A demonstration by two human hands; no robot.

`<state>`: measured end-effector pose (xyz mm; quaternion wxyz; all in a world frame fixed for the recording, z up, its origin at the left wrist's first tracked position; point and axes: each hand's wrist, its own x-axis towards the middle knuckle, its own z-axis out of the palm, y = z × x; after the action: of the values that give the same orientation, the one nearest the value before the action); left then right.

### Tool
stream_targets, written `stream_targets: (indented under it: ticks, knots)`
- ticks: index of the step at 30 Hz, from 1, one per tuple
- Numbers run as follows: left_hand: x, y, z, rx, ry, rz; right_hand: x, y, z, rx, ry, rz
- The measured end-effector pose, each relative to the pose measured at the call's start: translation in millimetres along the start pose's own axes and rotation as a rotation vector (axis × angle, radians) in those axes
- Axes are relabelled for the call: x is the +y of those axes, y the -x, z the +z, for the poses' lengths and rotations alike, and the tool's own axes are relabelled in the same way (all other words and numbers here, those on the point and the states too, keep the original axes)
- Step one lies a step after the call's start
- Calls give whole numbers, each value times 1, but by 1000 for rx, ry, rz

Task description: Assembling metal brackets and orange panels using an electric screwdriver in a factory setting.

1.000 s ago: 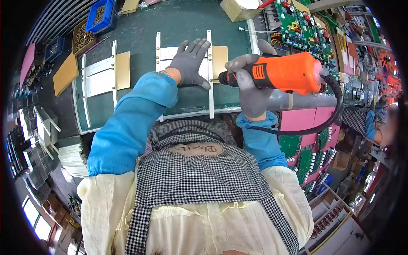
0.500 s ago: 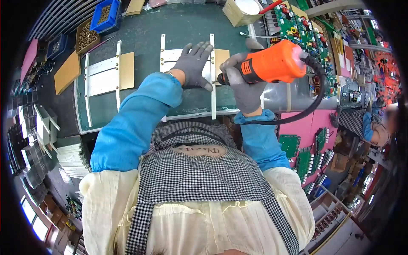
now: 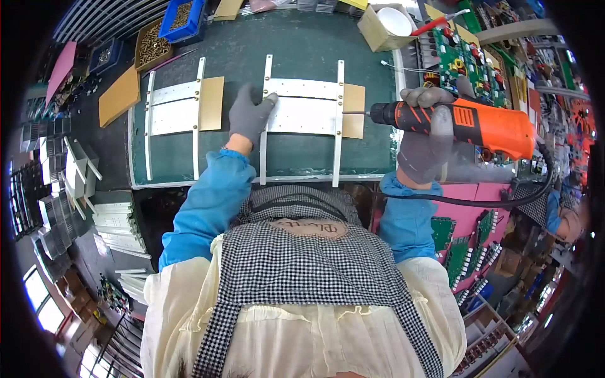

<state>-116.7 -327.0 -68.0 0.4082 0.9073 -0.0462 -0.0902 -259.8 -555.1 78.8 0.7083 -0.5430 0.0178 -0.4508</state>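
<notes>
Head camera looks straight down on two gloved hands over a green-topped counter [image 3: 302, 151]. Fingers [image 3: 261, 101] of the left hand [image 3: 249, 116] are spread and released, pressing flat on the left end of a metal plate [image 3: 302, 113], right where it meets a white rail [image 3: 265, 120]. Fingers [image 3: 435, 129] of the right hand [image 3: 422, 135] are clenched around the grip of an orange power screwdriver [image 3: 479, 123], held level and pointing left. Its thin bit [image 3: 356, 113] reaches the second white rail [image 3: 339, 120] at the right end of the same plate, beside a tan card piece [image 3: 355, 118].

Both forearms wear blue sleeves; a black cord [image 3: 479, 203] loops from the tool's rear back under the right arm.

Further left on the counter lies a second plate-and-rail assembly [image 3: 176, 110] with its own tan card, well apart from the hands. Beyond the counter's far edge sit a blue bin [image 3: 183, 17] of small parts and a cardboard box [image 3: 387, 25]. Green circuit boards [image 3: 466, 60] crowd the right side.
</notes>
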Motion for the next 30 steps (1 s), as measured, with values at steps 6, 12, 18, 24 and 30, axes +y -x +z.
stream_targets:
  ticks: [6,12,18,24,30]
  knots:
    - [-3,-1,11,-142,-46,-120,24,-5,14,-144,3,37]
    - [-4,1,13,-90,-58,-85,47,-9,44,-76,-39,95]
    - [-2,4,14,-73,-67,-86,72,-10,86,-122,-68,150]
    - [2,4,11,-92,-58,-111,92,-4,111,-250,-44,201]
    - [3,4,10,-109,-68,-129,103,-2,115,-316,-42,236]
